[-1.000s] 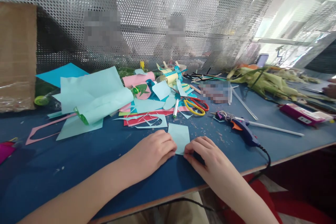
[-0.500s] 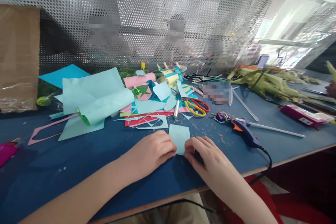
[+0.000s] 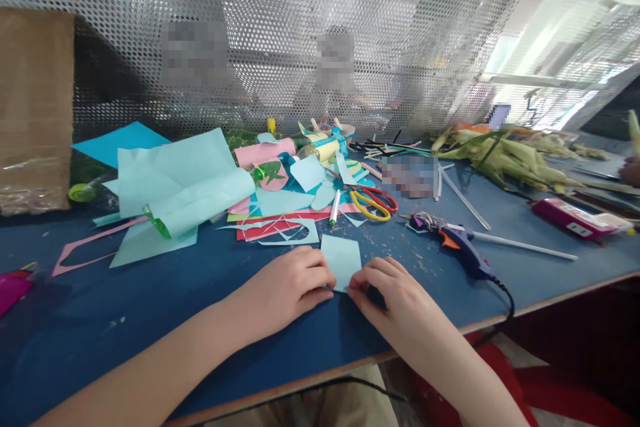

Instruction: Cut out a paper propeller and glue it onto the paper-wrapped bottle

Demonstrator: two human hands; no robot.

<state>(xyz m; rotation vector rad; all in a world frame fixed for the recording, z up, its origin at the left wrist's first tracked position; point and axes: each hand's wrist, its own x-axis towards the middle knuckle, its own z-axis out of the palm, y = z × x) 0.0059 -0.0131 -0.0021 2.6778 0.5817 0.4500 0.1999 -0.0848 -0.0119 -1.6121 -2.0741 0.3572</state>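
Pale-blue paper square [image 3: 341, 257] sits flat-ish on the blue table [image 3: 65, 347], near edge between both hands. Left hand [image 3: 297, 281], at 8 o'clock from it, is half curled, thumb and fingers pinching the near-left corner; right hand [image 3: 393, 288], at 4 o'clock, likewise nearly closed, pinching the near-right corner. Whether fingertips go under the sheet: can't tell. Change over the last second is tiny: slight view shift, same pinch, same paper position, so the paper work looks paused or very fine, edge just being held. Farther out: marker [image 3: 335, 208] at 12, scissors [image 3: 371, 205] at 1, glue gun [image 3: 465, 247] near 3, corn husks [image 3: 505, 160] at 2, big light-blue sheet [image 3: 175, 167] at 10.
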